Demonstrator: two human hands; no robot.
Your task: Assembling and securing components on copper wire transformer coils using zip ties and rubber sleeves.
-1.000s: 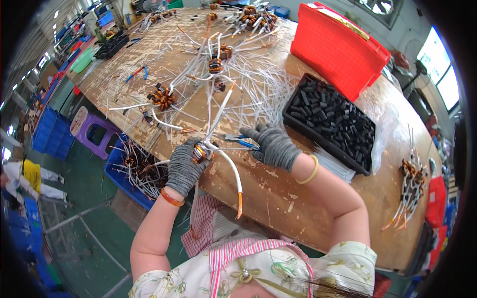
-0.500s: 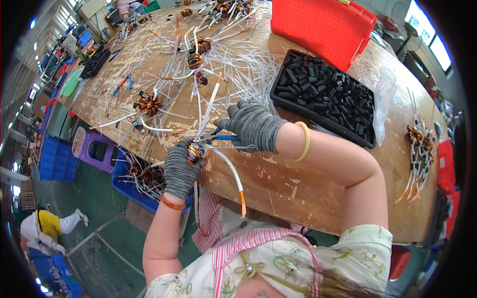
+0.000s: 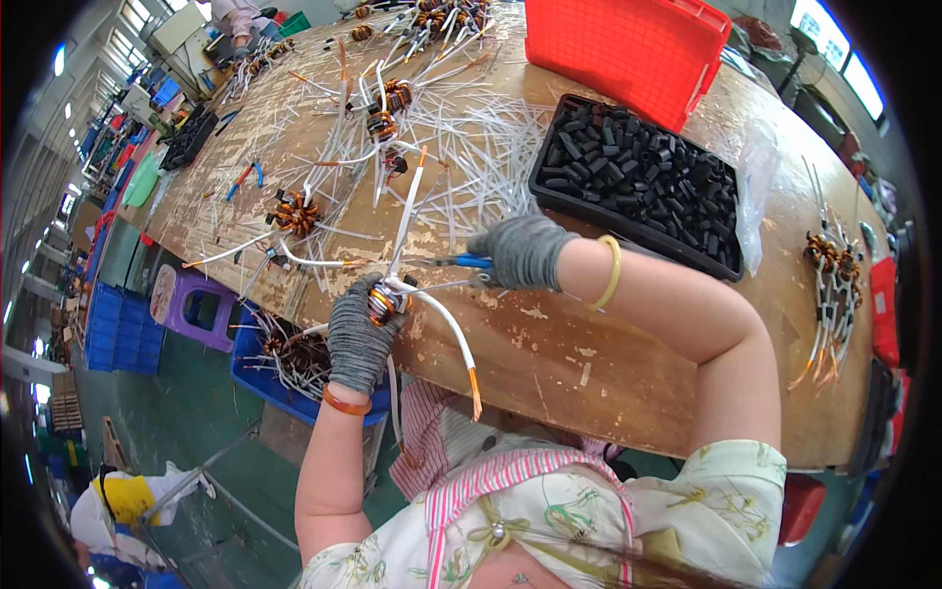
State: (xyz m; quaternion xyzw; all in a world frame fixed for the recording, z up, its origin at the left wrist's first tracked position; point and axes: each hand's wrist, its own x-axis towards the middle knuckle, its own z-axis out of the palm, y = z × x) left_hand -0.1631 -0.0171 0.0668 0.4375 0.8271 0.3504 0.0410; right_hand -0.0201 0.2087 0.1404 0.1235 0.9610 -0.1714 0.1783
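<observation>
My left hand (image 3: 361,334), in a grey knitted glove, is closed around a copper-wound coil (image 3: 381,304) near the table's front edge. White-sleeved leads with bare copper ends come out of the coil; one lead (image 3: 453,329) curves down to the right, another (image 3: 404,211) points away from me. My gloved right hand (image 3: 530,253) is closed on blue-handled pliers (image 3: 469,261), their jaws pointing left, just above and apart from the coil. A thin metal rod (image 3: 442,286) runs from below that hand towards the coil; whether the hand grips it is unclear.
Beyond my right hand lie a black tray (image 3: 648,250) of small black pieces and a red crate (image 3: 618,59). White strips (image 3: 481,147) litter the table around more coils (image 3: 383,123). Another coil (image 3: 294,211) lies left; a blue bin (image 3: 260,378) of coils stands below the edge.
My right hand has drawn back to the right with the pliers, whose jaws have come away from the coil. My left hand still holds the coil in nearly the same place.
</observation>
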